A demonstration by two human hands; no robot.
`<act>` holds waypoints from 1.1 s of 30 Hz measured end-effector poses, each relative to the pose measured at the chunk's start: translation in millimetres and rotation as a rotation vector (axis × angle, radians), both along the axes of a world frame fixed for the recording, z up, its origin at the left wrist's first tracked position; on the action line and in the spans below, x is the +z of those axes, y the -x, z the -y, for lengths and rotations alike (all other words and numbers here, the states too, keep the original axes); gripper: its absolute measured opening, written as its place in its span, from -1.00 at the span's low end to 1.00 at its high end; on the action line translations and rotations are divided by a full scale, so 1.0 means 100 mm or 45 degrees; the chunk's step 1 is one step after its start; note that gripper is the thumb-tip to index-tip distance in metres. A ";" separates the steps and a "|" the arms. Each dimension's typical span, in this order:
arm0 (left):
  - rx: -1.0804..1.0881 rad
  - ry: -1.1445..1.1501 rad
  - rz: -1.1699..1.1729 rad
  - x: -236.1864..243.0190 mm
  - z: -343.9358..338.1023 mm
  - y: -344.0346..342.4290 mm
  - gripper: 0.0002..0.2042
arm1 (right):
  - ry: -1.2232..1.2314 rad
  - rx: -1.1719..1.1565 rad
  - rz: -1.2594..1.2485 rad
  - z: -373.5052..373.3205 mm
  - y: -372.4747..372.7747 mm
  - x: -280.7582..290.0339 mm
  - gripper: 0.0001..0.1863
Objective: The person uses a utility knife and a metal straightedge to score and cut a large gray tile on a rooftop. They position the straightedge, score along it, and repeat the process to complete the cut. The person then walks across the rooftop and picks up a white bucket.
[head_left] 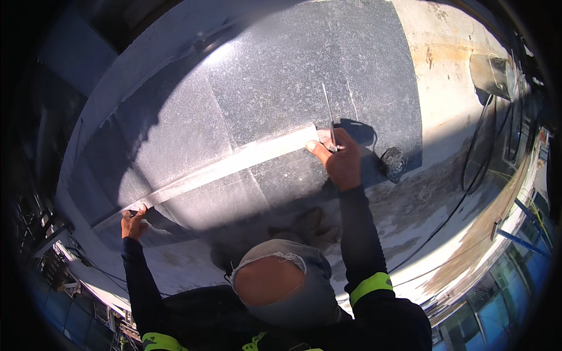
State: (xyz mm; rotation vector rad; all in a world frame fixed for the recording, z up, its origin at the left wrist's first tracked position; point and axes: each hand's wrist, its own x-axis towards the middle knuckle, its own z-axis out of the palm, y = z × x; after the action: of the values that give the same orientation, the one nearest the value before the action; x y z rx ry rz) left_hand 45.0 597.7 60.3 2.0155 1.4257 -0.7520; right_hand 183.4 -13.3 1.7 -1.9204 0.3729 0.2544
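Observation:
A long pale flat strip (234,162) lies slantwise across a large grey mottled metal sheet (275,70). My left hand (133,223) grips the strip's left end near the sheet's near-left edge, thumb on top. At the other end, my right hand (342,157) has its thumb against the strip, with the fingers curled. A thin, pointed metal rod (328,105) sticks up from between those fingers; its lower end is hidden by the hand. Faint straight lines cross the sheet.
Right of my right hand sits a round, shiny, dark object (394,164). My bent knee (272,281), in torn jeans, is close to the sheet's near edge. Farther right, a box-like thing (492,75) stands on the pale concrete floor (451,64), with black cables (477,152) beside it.

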 end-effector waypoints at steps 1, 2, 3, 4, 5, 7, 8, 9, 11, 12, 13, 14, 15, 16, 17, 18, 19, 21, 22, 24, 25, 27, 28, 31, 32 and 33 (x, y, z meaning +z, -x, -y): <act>-0.024 -0.019 0.002 0.00 0.03 -0.03 -0.20 | -0.002 -0.017 -0.025 0.01 0.01 0.00 -0.68; 0.003 0.005 0.020 0.01 0.00 0.02 -0.21 | -0.012 -0.019 -0.051 0.01 0.01 0.00 -0.66; 0.031 0.030 0.036 0.03 -0.05 0.04 -0.22 | -0.015 -0.004 -0.039 0.01 0.01 0.02 -0.64; 0.036 0.054 0.034 0.05 -0.04 0.03 -0.23 | -0.014 0.016 -0.028 0.02 0.01 0.03 -0.62; 0.043 0.079 0.031 0.07 -0.04 0.03 -0.24 | -0.013 0.037 -0.018 0.03 0.01 0.04 -0.60; 0.044 0.094 0.030 0.08 -0.03 0.02 -0.25 | -0.006 0.042 -0.036 0.03 0.00 0.07 -0.60; 0.039 0.084 0.032 0.08 -0.03 0.01 -0.26 | -0.001 0.047 -0.048 0.03 -0.01 0.09 -0.60; 0.035 0.074 0.033 0.07 -0.02 0.01 -0.26 | 0.004 0.053 -0.060 0.02 -0.01 0.10 -0.60; 0.045 0.061 0.043 0.06 0.01 0.02 -0.27 | -0.083 -0.011 -0.062 -0.02 0.00 0.09 -0.62; 0.053 0.055 0.048 0.03 0.02 0.02 -0.28 | -0.125 -0.040 -0.063 -0.03 0.01 0.07 -0.63; 0.001 0.055 0.034 0.00 0.02 -0.01 -0.27 | -0.112 -0.041 -0.087 -0.01 0.03 0.06 -0.62; 0.005 0.035 0.011 -0.03 -0.06 0.04 -0.27 | -0.115 -0.028 -0.109 -0.02 0.02 0.03 -0.62; 0.010 0.015 -0.012 -0.05 -0.16 0.09 -0.26 | -0.118 -0.012 -0.131 -0.03 0.01 0.01 -0.61; 0.000 -0.002 0.001 -0.07 -0.05 0.01 -0.24 | 0.040 0.030 -0.111 0.02 0.02 0.02 -0.58; -0.008 -0.022 0.006 -0.04 0.07 -0.07 -0.23 | 0.018 0.022 -0.119 0.06 0.02 0.06 -0.60; 0.003 -0.039 0.019 -0.03 -0.02 -0.05 -0.21 | -0.028 0.030 -0.120 0.02 -0.03 0.09 -0.61; 0.015 -0.045 0.028 -0.08 -0.08 0.01 -0.20 | -0.061 0.039 -0.125 0.00 -0.04 0.13 -0.62; 0.026 0.051 0.021 -0.10 -0.03 -0.08 -0.15 | -0.148 0.030 -0.165 0.07 -0.06 0.09 -0.62; 0.045 0.022 0.027 -0.11 -0.07 -0.07 -0.11 | -0.202 0.039 -0.196 0.04 -0.07 0.03 -0.62; 0.062 -0.060 0.075 -0.14 -0.13 0.10 -0.05 | -0.251 0.113 -0.205 -0.05 -0.07 -0.02 -0.64; 0.028 -0.089 0.138 -0.20 -0.07 0.07 -0.05 | -0.247 0.123 -0.198 0.02 -0.08 0.03 -0.65; 0.038 -0.043 0.056 -0.19 -0.03 0.00 0.10 | -0.217 0.159 -0.199 0.01 -0.12 0.09 -0.66; 0.063 -0.063 0.075 -0.26 0.00 0.00 0.27 | -0.175 0.175 -0.207 0.03 -0.13 0.12 -0.67; -0.045 -0.196 0.084 -0.57 -0.09 0.12 0.09 | -0.079 0.193 -0.234 0.09 -0.13 0.06 -0.65; -0.069 -0.248 0.082 -0.59 -0.15 0.18 0.13 | -0.063 0.203 -0.239 0.03 -0.17 0.06 -0.65; -0.054 -0.244 0.045 -0.61 -0.20 0.22 0.16 | -0.044 0.222 -0.237 -0.01 -0.21 0.08 -0.62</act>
State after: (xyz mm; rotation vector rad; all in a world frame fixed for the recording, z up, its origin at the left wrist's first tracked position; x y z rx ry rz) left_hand 23.4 618.0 -0.6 2.1983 1.4881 -0.6139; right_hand 204.1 -12.4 9.4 -1.9026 0.3219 0.5535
